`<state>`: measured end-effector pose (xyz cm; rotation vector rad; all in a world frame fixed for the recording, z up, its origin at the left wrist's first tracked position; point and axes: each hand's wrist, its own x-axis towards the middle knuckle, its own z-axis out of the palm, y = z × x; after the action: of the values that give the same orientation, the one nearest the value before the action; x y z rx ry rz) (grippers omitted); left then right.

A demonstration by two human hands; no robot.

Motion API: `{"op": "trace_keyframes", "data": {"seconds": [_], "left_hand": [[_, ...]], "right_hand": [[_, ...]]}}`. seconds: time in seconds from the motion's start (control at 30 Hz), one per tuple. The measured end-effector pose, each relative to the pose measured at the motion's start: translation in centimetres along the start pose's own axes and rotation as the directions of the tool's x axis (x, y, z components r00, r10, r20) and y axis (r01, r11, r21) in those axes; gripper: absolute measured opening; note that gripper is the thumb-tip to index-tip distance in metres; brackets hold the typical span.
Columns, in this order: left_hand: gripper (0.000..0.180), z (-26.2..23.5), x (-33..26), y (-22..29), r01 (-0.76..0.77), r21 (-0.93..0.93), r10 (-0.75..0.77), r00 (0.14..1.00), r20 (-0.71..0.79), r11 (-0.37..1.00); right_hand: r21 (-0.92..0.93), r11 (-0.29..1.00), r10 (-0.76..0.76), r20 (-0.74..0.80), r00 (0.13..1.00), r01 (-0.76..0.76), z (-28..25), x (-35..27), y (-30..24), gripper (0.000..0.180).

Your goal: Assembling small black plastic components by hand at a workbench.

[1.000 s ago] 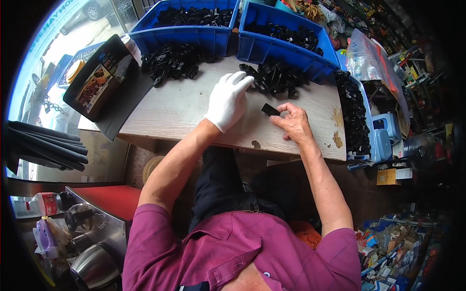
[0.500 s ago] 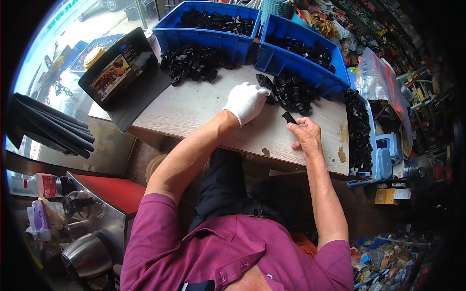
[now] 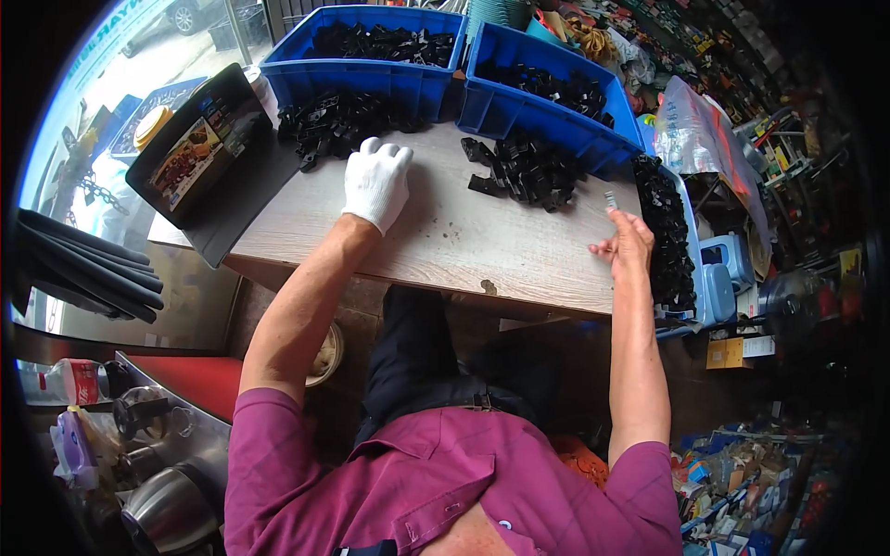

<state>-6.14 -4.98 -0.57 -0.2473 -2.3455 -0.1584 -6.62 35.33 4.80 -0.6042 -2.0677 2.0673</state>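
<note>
Pile of black parts [image 3: 329,128] sits far left, near the left hand [image 3: 376,183], gloved fingers curled (whether clamped, I cannot tell); the right hand [image 3: 629,245] pinches a pale piece [image 3: 610,199].

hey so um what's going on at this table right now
Someone is working with small black parts at a table. The bare right hand holds up a small pale piece, too blurred to identify. The gloved left hand is by the left pile; whether it grips anything is hidden. A right pile lies nearby, with two blue bins of black parts behind.
</note>
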Motion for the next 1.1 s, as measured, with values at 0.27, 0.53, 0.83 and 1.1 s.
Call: {"op": "trace_keyframes", "data": {"seconds": [0.27,0.53,0.83,1.1], "left_hand": [[0.035,-0.8,-0.1,1.0,-0.091,-0.299,0.077,0.995,-0.056,0.950],[0.039,0.3,-0.5,0.2,0.025,-0.314,-0.036,0.999,-0.031,0.949],[0.039,0.8,-0.5,-1.0,0.124,-0.292,-0.141,0.989,-0.039,0.949],[0.024,0.2,-0.2,-0.5,0.148,-0.198,-0.146,0.989,0.026,0.969]], "right_hand": [[-0.062,0.998,0.005,-0.074,0.997,-0.010,-0.8,1.0,0.2,0.040],[-0.229,0.974,0.050,0.213,0.976,0.000,5.6,-2.4,0.1,0.062],[-0.311,0.945,-0.051,0.165,0.985,0.102,6.7,-1.4,2.1,0.043],[-0.249,0.968,0.044,0.204,0.978,0.009,4.9,-3.0,1.5,0.033]]}}
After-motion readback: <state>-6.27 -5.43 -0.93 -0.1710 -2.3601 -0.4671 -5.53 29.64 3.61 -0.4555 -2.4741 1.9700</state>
